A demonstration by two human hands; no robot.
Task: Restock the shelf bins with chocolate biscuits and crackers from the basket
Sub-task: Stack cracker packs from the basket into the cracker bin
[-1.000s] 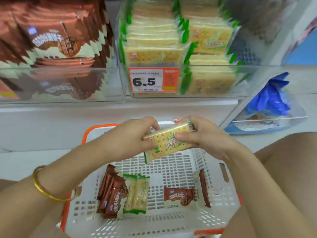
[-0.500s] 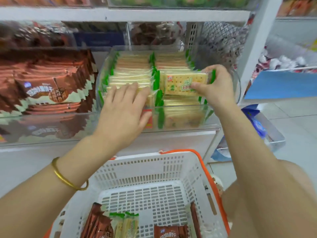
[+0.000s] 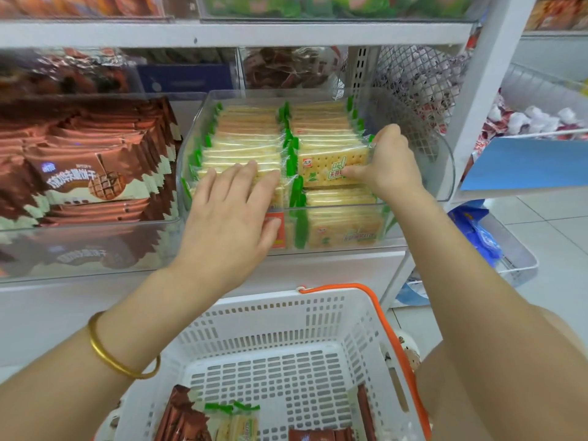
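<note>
Right grip (image 3: 392,167) pinches the right end of the cracker pack (image 3: 327,169), upright in the bin (image 3: 443,183).

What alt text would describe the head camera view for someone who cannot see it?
A person's right hand holds a cracker pack upright in the right row of a clear shelf bin, while the left hand rests flat on the left row. Below, a white basket holds more packs.

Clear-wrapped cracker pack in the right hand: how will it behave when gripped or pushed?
Probably stiff: the green-edged, clear-wrapped cracker pack sits flat though the right hand pinches one end. Glossy film likely slippery. Thin crackers inside may snap if squeezed.
</note>
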